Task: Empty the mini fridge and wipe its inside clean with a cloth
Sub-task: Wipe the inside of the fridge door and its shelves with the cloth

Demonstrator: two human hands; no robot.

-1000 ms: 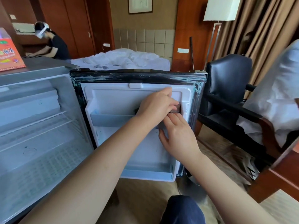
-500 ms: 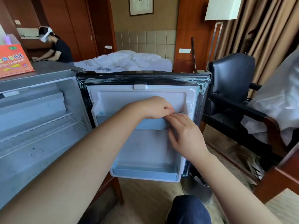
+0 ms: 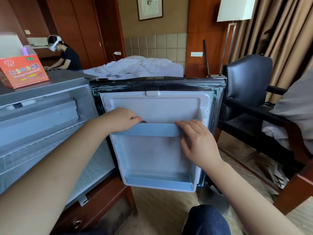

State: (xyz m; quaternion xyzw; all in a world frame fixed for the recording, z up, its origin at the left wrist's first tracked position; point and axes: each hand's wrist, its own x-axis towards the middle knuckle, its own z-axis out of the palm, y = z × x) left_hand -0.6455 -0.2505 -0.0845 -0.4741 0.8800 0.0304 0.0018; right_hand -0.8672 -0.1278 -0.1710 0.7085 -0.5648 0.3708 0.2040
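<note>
Presently: mini fridge (image 3: 42, 133) stands open, its door (image 3: 152, 106) swung wide, inner side facing camera. L hand (image 3: 122, 119) at left end of door's upper shelf rail (image 3: 157, 130), fingers curled over rail top. Small dark item (image 3: 144, 121) at its fingertips, poss. cloth; cannot tell if gripped. R hand (image 3: 198, 141) at rail's right end, fingers extended, resting on it, grasping nothing. Orange box (image 3: 23, 72) on fridge top, left of door. Black chair (image 3: 245, 82) right of door.

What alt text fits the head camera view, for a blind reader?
A person's left hand curls over the left end of the upper shelf on an open mini fridge door; the right hand rests on its right end.
</note>
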